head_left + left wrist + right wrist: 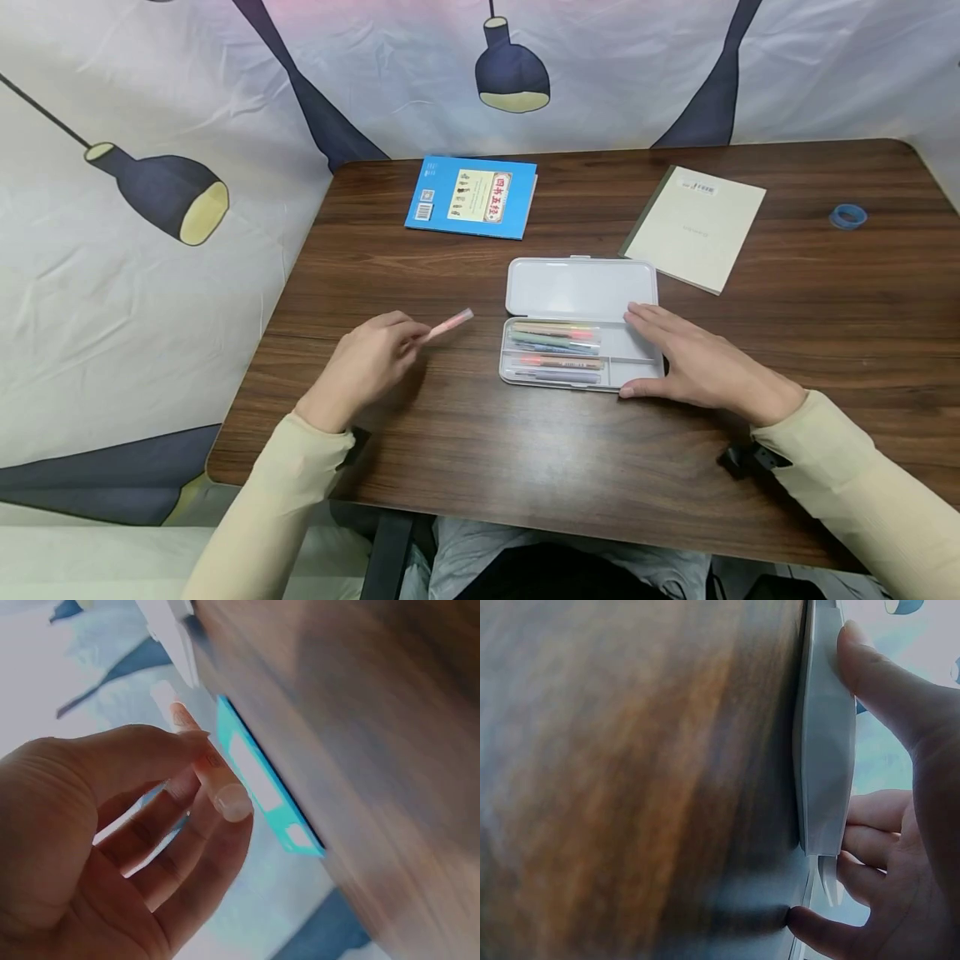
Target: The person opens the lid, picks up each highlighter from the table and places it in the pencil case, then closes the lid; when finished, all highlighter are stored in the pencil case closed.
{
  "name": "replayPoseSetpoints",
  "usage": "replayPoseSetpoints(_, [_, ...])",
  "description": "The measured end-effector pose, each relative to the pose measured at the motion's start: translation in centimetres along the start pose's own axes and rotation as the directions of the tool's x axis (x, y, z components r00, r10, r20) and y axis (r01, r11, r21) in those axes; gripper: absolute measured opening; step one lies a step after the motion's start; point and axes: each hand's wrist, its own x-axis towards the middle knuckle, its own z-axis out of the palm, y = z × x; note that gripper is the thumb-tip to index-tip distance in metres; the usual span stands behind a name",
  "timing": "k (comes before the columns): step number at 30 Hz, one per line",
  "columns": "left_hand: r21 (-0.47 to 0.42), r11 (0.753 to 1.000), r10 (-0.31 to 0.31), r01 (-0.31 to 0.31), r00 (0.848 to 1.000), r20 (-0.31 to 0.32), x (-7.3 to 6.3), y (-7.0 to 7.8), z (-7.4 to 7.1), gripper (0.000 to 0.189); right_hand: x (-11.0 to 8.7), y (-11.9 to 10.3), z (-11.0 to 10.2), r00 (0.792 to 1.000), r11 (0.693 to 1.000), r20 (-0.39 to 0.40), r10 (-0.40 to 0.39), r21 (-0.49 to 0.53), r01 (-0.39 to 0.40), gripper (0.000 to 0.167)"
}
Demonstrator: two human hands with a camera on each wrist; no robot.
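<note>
My left hand [367, 360] pinches a slim pink pen [448, 323] between thumb and fingers, above the table and left of the white pencil case [633, 343]. In the left wrist view the pen [214, 761] shows clear ends and a pinkish-orange barrel. The pencil case lies flat, its lid [581, 286] folded back. Several pens [558, 342] lie in its left compartments. My right hand [697, 362] grips the case's right end, thumb at the front edge and fingers toward the hinge. In the right wrist view, this thumb presses the case's wall [826, 750].
Behind the case lie a blue book [431, 193] at the left and a cream notebook [697, 237] with a dark spine at the right. A blue roll of tape [848, 217] sits farther right on the brown wooden table [465, 442].
</note>
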Motion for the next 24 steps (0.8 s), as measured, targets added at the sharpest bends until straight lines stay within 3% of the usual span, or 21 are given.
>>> replayPoseSetpoints(7, [0.01, 0.99, 0.144, -0.144, 0.989, 0.035, 2.9, 3.3, 0.9, 0.023, 0.1, 0.0, 0.1, 1.0, 1.0, -0.003, -0.002, 0.001, 0.002, 0.109])
replayPoseSetpoints(13, [-0.008, 0.968, 0.249, -0.25, 0.965, 0.086, 4.8, 6.2, 2.0, 0.021, 0.1, 0.0, 0.0, 1.0, 1.0, -0.007, 0.0, 0.001, 0.0, 0.109])
replayPoseSetpoints(19, [-0.042, 0.944, 0.331, -0.328, 0.938, 0.104, 5.8, 8.1, 3.2, 0.02, 0.0, 0.1, 0.0, 1.0, 1.0, -0.009, 0.005, 0.001, -0.005, 0.11])
replayPoseSetpoints(24, [-0.05, 0.923, 0.384, -0.381, 0.919, 0.093, 6.1, 8.8, 4.0, 0.014, 0.0, 0.2, 0.1, 1.0, 1.0, -0.008, 0.004, 0.0, -0.004, 0.111])
